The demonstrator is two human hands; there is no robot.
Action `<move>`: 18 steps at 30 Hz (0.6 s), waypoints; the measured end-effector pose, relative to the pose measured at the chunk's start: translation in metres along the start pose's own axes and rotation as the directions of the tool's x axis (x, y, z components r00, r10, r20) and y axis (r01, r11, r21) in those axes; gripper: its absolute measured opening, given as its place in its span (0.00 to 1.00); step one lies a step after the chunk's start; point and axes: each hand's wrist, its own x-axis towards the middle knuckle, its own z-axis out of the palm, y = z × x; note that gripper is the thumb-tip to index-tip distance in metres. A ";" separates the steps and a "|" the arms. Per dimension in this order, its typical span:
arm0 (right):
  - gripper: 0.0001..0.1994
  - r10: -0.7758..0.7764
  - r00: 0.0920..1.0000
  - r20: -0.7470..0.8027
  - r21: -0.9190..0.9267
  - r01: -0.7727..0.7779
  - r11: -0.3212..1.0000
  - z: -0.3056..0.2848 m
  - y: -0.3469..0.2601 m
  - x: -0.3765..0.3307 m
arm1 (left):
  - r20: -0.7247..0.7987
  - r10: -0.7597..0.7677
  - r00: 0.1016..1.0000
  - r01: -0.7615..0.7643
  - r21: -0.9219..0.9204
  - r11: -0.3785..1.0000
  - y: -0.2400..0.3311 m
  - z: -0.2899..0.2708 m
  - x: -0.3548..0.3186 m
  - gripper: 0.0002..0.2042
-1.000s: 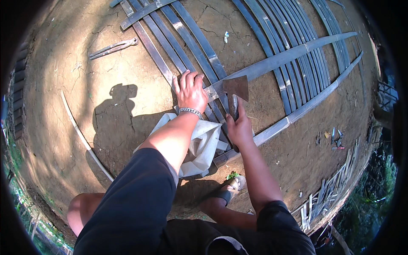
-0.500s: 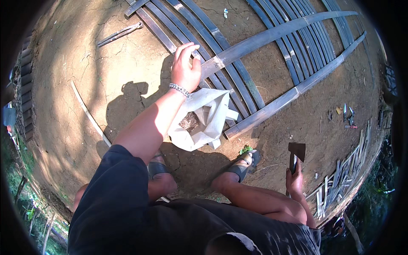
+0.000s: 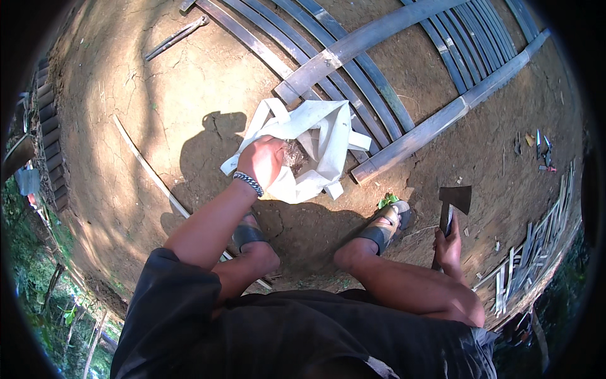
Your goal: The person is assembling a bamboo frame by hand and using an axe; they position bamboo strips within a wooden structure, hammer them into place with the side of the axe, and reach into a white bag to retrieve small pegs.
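A white sack (image 3: pixel 297 189) with a folded-down rim stands on the ground between my feet and the slatted frame. Brownish loose bits (image 3: pixel 295 155) show in its opening. My left hand (image 3: pixel 262 164), with a chain bracelet at the wrist, reaches over the sack's near-left rim into the mouth. Its fingers are bent down and mostly hidden there, so I cannot see what they touch. Off to the right, my right hand (image 3: pixel 449 245) is closed around the handle of a hatchet (image 3: pixel 456 199), its dark head upward beside my right knee.
Dark slats (image 3: pixel 372 79) lie under crossing split-bamboo beams (image 3: pixel 435 117) at the far side. A hinged tool like pincers (image 3: pixel 177 38) rests far left. A thin pole (image 3: pixel 148 169) lies left. Small hand tools (image 3: pixel 544 151) and a pile of cut strips (image 3: pixel 536 246) are at right.
My left hand has moved from the end of the bamboo beam back toward me and down into the sack's mouth. The hatchet stays in my right hand. The whole view has shifted slightly.
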 end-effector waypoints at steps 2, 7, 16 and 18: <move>0.37 -0.059 0.998 0.038 -0.106 0.063 0.992 -0.001 0.001 0.005 | -0.024 -0.021 0.999 0.021 -0.021 1.000 -0.004 0.011 0.002 0.08; 0.36 -0.015 0.994 0.107 -0.177 0.034 0.984 0.002 -0.028 0.002 | -0.041 -0.048 0.998 0.050 0.029 0.998 0.000 0.020 0.004 0.08; 0.39 -0.024 0.997 0.077 -0.115 0.032 0.993 0.007 -0.001 0.006 | 0.000 -0.035 0.999 0.035 0.081 0.996 -0.004 0.022 0.008 0.04; 0.39 0.032 0.995 0.094 -0.067 -0.026 0.997 0.008 -0.015 0.004 | -0.011 0.037 0.999 -0.036 0.070 0.997 -0.013 0.022 0.005 0.04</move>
